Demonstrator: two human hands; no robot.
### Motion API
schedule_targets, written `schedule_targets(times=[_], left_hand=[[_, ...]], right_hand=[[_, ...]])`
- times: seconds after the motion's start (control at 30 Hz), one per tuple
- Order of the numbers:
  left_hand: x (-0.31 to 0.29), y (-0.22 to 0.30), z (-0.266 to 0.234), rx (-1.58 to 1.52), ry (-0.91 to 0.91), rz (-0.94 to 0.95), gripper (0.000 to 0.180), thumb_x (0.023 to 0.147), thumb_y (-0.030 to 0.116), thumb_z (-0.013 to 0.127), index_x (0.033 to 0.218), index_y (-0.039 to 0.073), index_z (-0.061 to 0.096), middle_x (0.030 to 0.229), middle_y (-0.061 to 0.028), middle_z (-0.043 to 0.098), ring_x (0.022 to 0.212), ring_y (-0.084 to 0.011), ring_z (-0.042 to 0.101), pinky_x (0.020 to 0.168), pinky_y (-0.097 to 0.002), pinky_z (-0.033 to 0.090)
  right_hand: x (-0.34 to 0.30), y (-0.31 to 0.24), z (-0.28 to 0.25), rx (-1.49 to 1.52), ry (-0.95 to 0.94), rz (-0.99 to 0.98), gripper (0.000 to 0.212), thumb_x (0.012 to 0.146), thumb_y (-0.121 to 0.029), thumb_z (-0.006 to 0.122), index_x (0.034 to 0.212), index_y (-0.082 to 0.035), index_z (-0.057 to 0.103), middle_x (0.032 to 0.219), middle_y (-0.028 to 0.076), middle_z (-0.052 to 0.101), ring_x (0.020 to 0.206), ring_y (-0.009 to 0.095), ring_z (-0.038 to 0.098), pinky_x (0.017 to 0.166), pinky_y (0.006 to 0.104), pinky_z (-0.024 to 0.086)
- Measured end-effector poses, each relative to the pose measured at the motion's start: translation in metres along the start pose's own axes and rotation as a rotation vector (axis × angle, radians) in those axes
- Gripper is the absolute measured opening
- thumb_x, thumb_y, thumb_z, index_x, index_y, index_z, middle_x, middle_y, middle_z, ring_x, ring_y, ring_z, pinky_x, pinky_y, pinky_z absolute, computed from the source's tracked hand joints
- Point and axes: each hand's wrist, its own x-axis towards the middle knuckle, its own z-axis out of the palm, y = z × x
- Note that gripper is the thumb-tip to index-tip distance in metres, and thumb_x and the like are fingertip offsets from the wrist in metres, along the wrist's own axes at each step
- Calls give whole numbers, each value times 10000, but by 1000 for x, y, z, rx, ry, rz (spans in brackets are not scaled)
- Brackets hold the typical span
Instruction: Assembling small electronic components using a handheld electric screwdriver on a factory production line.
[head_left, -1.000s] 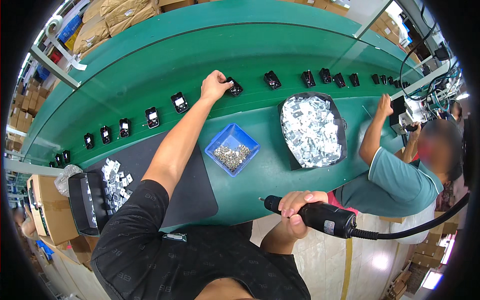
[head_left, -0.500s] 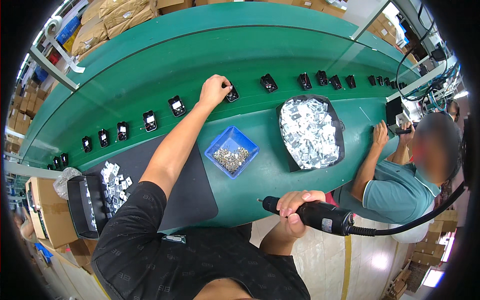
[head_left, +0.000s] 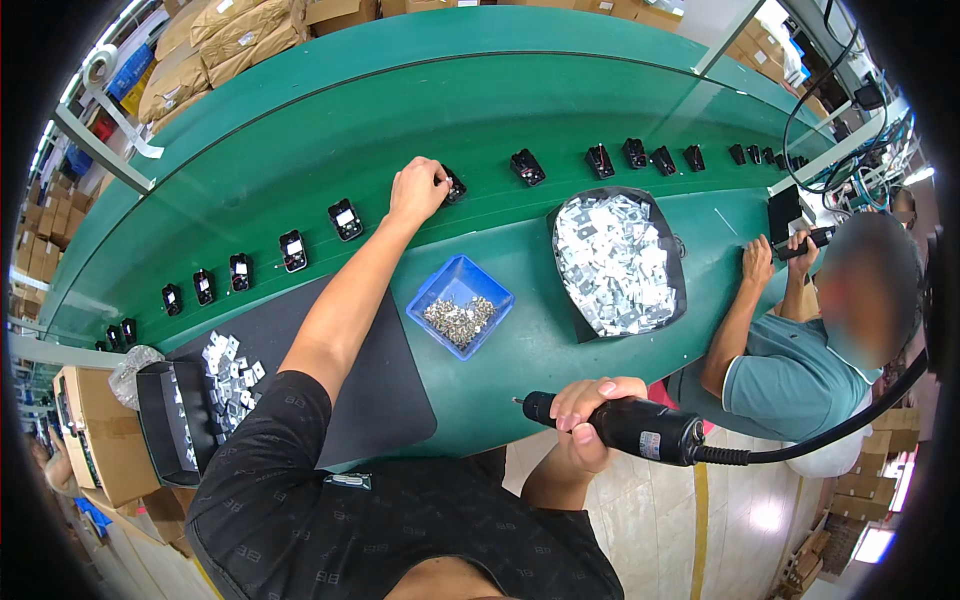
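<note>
At the far middle, my left hand [head_left: 418, 190] reaches onto the green belt with fingers pinched together. Its fingertips touch a small black housing [head_left: 455, 186]; whatever they pinch is hidden. My right hand [head_left: 592, 420] is wrapped round a black electric screwdriver [head_left: 645, 428], held near my body with its bit pointing left and a thick cable running off to the right. Between my arms stands a blue tray [head_left: 411, 309] with a heap of small metal screws [head_left: 459, 321]. More black housings lie along the belt, such as one with a white piece inside [head_left: 345, 219].
An open black container [head_left: 680, 283] full of small silver-white plates stands right of the blue tray. Loose plates [head_left: 232, 375] lie on a dark mat [head_left: 385, 400], beside a black box [head_left: 160, 420]. A co-worker [head_left: 800, 380] holds a tool at the right.
The black housings have shifted slightly left along the belt. My left hand has moved left with the one it touches. My right hand and the screwdriver have hardly moved.
</note>
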Motion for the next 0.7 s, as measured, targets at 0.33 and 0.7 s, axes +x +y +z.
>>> schedule_targets(times=[0.33,0.7], left_hand=[[-14,-16,3,-245,-23,72,562,693,175,646,1197,6,465,1125,-192,552,1115,-306,508,975,-367,386],[-37,3,-23,-282,-71,16,777,617,273,763,1257,42,387,1175,-183,525,1090,-325,520,936,-365,419]], right_hand=[[3,0,-1,-4,-12,-7,390,722,5,641,1030,-14,402,626,49,503,528,140,503,537,286,464],[6,-4,16,-73,-23,-45,400,737,-111,648,1039,-47,394,614,27,482,476,127,463,472,259,421]])
